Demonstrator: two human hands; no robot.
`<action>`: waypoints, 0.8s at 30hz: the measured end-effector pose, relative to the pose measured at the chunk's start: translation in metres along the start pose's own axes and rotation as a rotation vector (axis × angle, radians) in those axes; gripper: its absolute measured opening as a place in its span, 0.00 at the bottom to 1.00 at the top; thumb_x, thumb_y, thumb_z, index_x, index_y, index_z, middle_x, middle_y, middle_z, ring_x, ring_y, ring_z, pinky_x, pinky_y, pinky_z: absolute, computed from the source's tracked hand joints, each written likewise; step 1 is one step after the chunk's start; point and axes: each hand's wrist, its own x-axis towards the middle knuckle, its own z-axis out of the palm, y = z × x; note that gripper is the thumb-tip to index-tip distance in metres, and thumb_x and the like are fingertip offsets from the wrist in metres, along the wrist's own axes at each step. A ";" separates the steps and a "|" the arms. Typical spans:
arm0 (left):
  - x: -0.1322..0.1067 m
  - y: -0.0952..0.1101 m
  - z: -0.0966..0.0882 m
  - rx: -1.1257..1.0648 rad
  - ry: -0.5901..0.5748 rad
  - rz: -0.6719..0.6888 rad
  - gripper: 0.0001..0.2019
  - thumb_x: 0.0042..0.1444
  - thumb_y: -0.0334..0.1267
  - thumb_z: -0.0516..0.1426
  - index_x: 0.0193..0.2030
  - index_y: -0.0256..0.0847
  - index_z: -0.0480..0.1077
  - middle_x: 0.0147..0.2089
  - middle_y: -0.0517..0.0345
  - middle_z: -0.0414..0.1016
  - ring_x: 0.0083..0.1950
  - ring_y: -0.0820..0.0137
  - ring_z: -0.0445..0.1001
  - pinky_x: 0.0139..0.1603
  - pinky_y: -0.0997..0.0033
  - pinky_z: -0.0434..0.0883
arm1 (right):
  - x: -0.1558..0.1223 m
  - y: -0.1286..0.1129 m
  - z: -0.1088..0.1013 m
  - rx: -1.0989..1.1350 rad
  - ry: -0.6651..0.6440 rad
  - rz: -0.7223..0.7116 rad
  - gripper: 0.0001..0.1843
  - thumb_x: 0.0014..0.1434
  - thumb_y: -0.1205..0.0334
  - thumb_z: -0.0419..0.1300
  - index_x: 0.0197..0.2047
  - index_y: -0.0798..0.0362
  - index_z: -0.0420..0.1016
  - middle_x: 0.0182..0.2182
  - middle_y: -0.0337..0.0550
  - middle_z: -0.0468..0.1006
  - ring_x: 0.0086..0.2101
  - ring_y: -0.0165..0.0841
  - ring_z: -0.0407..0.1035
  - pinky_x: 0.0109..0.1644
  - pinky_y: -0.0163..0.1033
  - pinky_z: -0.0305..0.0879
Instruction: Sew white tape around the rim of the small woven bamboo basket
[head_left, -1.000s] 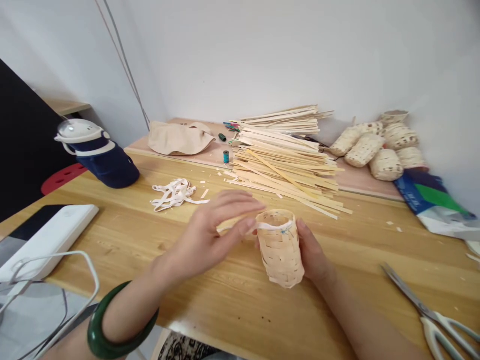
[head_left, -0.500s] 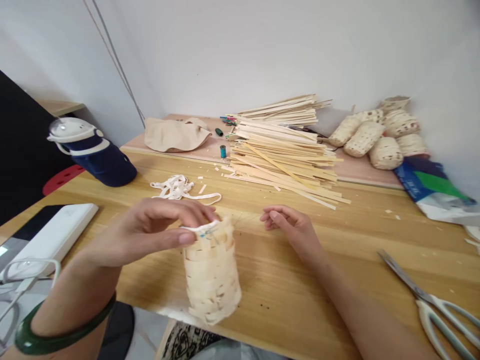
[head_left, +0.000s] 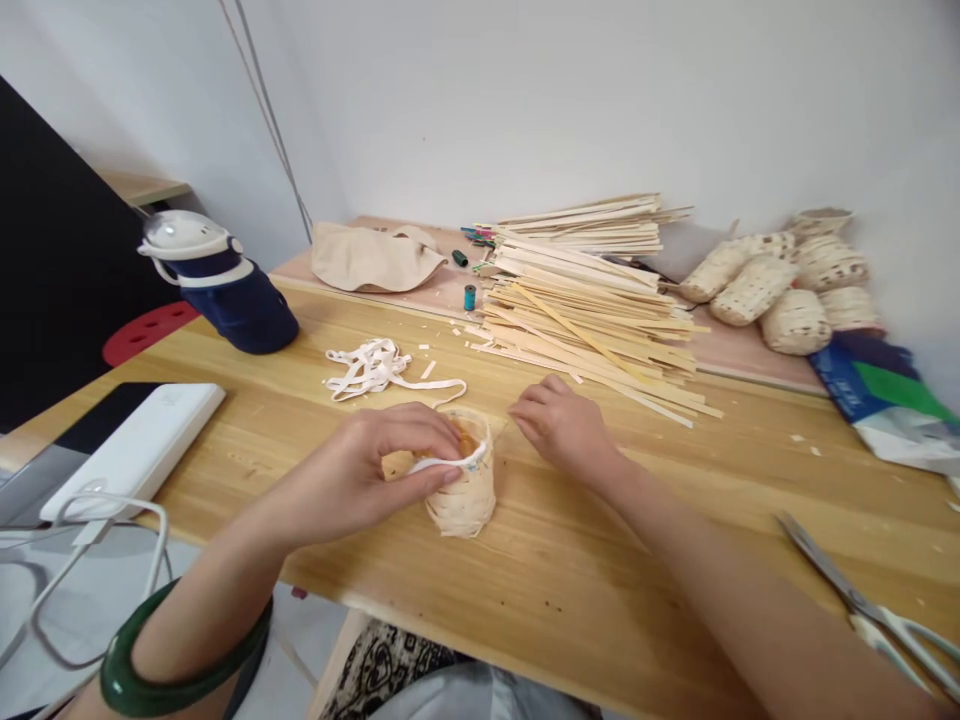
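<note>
A small woven basket point(head_left: 462, 510) of pale wood strips sits near the middle of the wooden table, its opening tipped toward me. White tape point(head_left: 373, 368) lies in a loose heap behind it, and one end runs to the basket, where a white band edges the rim with bits of blue thread. My left hand point(head_left: 390, 450) pinches that rim, thumb outside and fingers inside the opening. Just right of the basket, my right hand point(head_left: 561, 425) has its fingertips pressed together; whatever is between them is too fine to make out.
Scissors point(head_left: 862, 600) lie at the right. Wood strips point(head_left: 592, 320), a blue thread spool point(head_left: 469, 297) and beige cloth point(head_left: 375, 258) lie along the back. Finished-looking woven baskets point(head_left: 754, 290) are piled back right. A blue bottle point(head_left: 240, 300) and white power bank point(head_left: 142, 450) stand left.
My left hand has moved the basket away from me and tilted it, so its inside now shows. My right hand has closed its fingertips near the rim. The view has shifted slightly.
</note>
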 end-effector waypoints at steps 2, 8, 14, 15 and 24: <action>0.000 0.002 0.004 0.031 0.008 0.041 0.05 0.61 0.32 0.61 0.40 0.43 0.78 0.43 0.54 0.81 0.49 0.66 0.78 0.52 0.68 0.74 | 0.011 -0.002 -0.003 -0.073 -0.105 -0.120 0.12 0.67 0.67 0.56 0.35 0.54 0.80 0.37 0.50 0.80 0.43 0.41 0.65 0.38 0.40 0.59; -0.003 0.004 0.010 0.084 0.053 0.146 0.07 0.60 0.31 0.62 0.44 0.42 0.78 0.50 0.50 0.79 0.54 0.63 0.76 0.56 0.65 0.73 | 0.032 -0.008 -0.014 -0.194 -0.334 -0.338 0.11 0.64 0.75 0.55 0.37 0.58 0.79 0.34 0.51 0.79 0.40 0.39 0.67 0.34 0.40 0.56; -0.007 0.007 0.012 0.118 0.056 0.237 0.12 0.57 0.33 0.65 0.48 0.43 0.76 0.51 0.51 0.79 0.56 0.62 0.76 0.60 0.61 0.73 | 0.042 -0.004 -0.012 -0.204 -0.388 -0.319 0.07 0.58 0.71 0.60 0.38 0.58 0.79 0.34 0.51 0.79 0.40 0.40 0.69 0.34 0.39 0.55; -0.008 0.007 0.012 0.114 0.068 0.244 0.13 0.57 0.33 0.65 0.49 0.43 0.75 0.52 0.50 0.78 0.56 0.62 0.76 0.60 0.62 0.73 | 0.041 -0.003 -0.012 -0.195 -0.377 -0.294 0.06 0.57 0.70 0.60 0.37 0.57 0.78 0.35 0.51 0.79 0.40 0.40 0.69 0.34 0.39 0.56; -0.012 0.010 0.007 0.218 0.187 0.215 0.12 0.60 0.31 0.61 0.50 0.44 0.76 0.55 0.54 0.77 0.58 0.68 0.75 0.63 0.69 0.70 | 0.016 0.020 -0.040 -0.121 -0.247 0.053 0.07 0.57 0.70 0.55 0.36 0.54 0.74 0.35 0.43 0.81 0.33 0.32 0.70 0.33 0.34 0.58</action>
